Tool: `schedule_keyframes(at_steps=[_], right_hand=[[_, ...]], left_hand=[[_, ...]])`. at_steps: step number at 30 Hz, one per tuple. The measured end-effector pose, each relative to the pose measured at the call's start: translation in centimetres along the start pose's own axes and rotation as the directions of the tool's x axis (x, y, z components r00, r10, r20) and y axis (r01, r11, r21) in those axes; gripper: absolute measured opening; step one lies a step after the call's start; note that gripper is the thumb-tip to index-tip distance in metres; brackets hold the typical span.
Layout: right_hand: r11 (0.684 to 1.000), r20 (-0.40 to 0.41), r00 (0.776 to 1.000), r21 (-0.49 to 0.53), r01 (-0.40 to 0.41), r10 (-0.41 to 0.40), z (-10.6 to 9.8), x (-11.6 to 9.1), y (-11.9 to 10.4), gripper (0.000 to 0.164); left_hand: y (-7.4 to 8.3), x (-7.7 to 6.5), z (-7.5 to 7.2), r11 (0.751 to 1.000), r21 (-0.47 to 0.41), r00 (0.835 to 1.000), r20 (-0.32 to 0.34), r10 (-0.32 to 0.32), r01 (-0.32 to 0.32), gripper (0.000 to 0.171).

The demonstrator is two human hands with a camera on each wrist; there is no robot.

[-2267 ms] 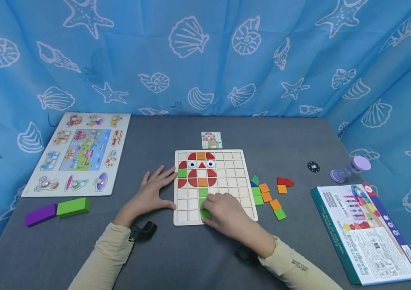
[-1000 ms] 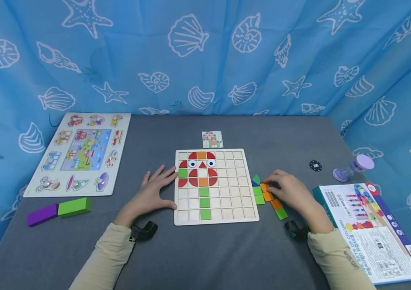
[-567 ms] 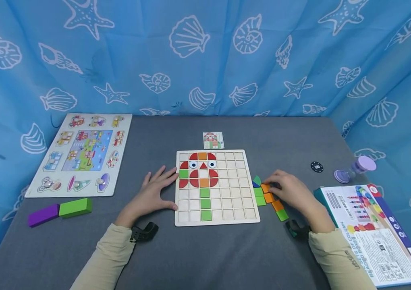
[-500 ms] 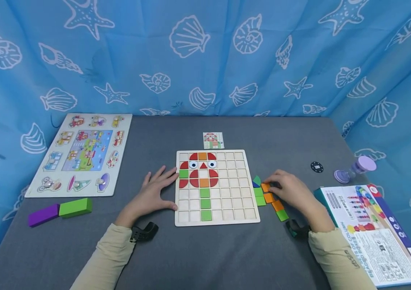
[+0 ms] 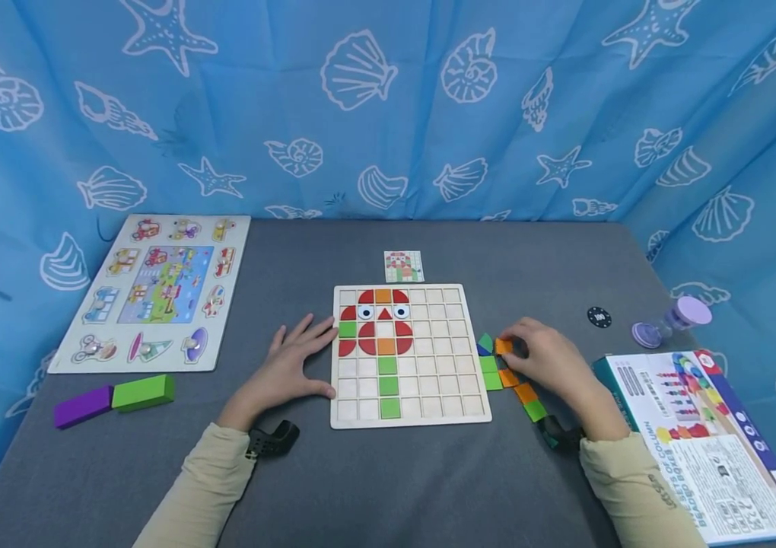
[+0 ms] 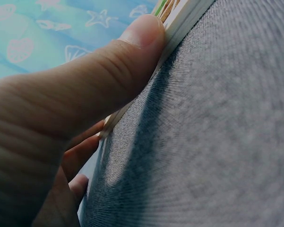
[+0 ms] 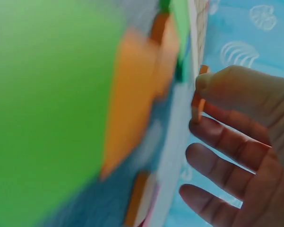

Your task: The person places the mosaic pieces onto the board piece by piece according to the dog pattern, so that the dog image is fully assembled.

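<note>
My left hand [image 5: 285,373] rests with fingers spread against the left edge of a wooden grid board [image 5: 439,365]; in the left wrist view its thumb [image 6: 142,35] touches the board's side. Red, orange and green tiles and two eye tiles form a figure on the board. Just right of the board, my right hand [image 5: 548,361] pinches an orange square tile [image 5: 503,347] between thumb and finger. The right wrist view shows this orange tile [image 7: 198,106] edge-on. Below that hand lie loose green tiles [image 5: 490,373] and another orange tile [image 5: 526,393].
A small picture card [image 5: 403,266] lies behind the board. To the left are a knobbed puzzle board [image 5: 233,304], a purple block [image 5: 81,406] and a green block [image 5: 144,393]. A box [image 5: 710,449], a black chip [image 5: 599,317] and a purple hourglass-like object [image 5: 672,321] stand or lie right.
My right hand has moved from a green tile in the board's bottom row to the loose tiles on the right, and has raised an orange tile. My left hand stays in place.
</note>
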State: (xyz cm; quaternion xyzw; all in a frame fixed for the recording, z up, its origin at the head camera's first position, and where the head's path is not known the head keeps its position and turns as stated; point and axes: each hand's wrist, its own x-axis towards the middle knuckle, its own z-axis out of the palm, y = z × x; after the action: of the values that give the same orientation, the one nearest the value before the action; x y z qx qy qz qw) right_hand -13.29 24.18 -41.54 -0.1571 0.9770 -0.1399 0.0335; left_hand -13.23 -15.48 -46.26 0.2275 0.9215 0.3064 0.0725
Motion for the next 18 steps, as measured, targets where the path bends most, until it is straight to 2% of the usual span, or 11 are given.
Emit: schedule_keyframes(at_steps=[3, 7, 13, 18], right_hand=[[0.996, -0.059, 0.997, 0.063, 0.057, -0.054, 0.1, 0.1, -1.7, 0.025], [0.98, -0.083, 0.984, 0.102, 0.168, -0.16, 0.8, 0.7, -4.8, 0.025], [0.961, -0.059, 0.96, 0.026, 0.275, -0.273, 2.6, 2.3, -8.8, 0.024], [0.948, -0.027, 0.947, -0.017, 0.319, -0.319, 3.5, 3.2, -10.2, 0.024]], left_hand=[[0.0, 0.0, 0.0, 1.0, 0.002, 1.0, -0.009, 0.009, -0.009, 0.099], [-0.1, -0.1, 0.1, 1.0, -0.009, 1.0, -0.016, 0.022, -0.022, 0.1], [-0.3, 0.0, 0.3, 1.0, -0.003, 1.0, -0.013, 0.021, -0.021, 0.1], [-0.4, 0.0, 0.3, 0.999, -0.01, 0.999, -0.017, 0.038, -0.039, 0.099]])
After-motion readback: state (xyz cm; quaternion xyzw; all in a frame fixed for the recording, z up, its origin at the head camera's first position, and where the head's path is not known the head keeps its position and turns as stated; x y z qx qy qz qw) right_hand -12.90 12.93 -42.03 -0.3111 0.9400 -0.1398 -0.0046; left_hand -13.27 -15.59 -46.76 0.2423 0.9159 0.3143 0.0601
